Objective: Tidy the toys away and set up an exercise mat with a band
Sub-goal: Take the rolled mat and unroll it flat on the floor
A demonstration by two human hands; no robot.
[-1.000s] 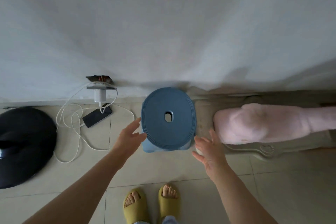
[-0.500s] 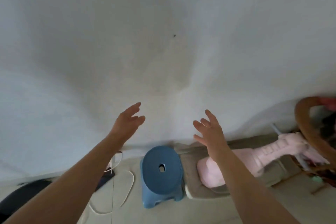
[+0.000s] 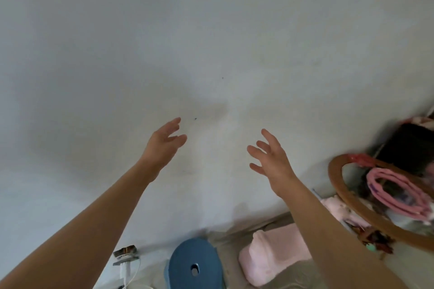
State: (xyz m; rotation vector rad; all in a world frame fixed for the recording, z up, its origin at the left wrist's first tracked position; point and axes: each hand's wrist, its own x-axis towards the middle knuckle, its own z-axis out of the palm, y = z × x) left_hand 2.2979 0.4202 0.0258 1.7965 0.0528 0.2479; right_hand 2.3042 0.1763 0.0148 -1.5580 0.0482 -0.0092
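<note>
Both the left hand [image 3: 164,145] and right hand [image 3: 270,159] are empty, fingers spread; blurred pink band [image 3: 394,195], apparently, lies right.

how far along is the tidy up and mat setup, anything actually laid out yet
Nothing looks laid out: no unrolled mat shows in this view. The blue rolled mat stands on end on a stool by the wall. In hand: nothing, the left hand and right hand are both raised, open and empty. Left: pink bands sit in the wooden-rimmed basket, with small items blurred at its base.
</note>
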